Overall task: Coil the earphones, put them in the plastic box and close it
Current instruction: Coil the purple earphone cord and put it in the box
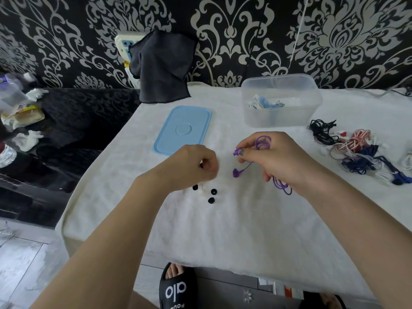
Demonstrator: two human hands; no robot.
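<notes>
Purple earphones (pixel 263 142) coiled in right hand (pixel 276 157) grip — left hand (pixel 196 166) pinches 1 black eartip (pixel 201 165), 3 more by it.

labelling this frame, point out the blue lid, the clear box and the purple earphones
blue lid (pixel 182 130): head view, centre of its flat top
clear box (pixel 281 112): head view, its near wall
purple earphones (pixel 263 142): head view, the cord loops above the right hand's fingers

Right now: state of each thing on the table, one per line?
plastic box: open, white and blue earphones inside
blue lid: off, flat on the cloth
purple earphones: partly coiled, held in right hand
left hand: curled, pinching something small
black ear tips: loose
earphone pile: tangled, uncoiled
</notes>
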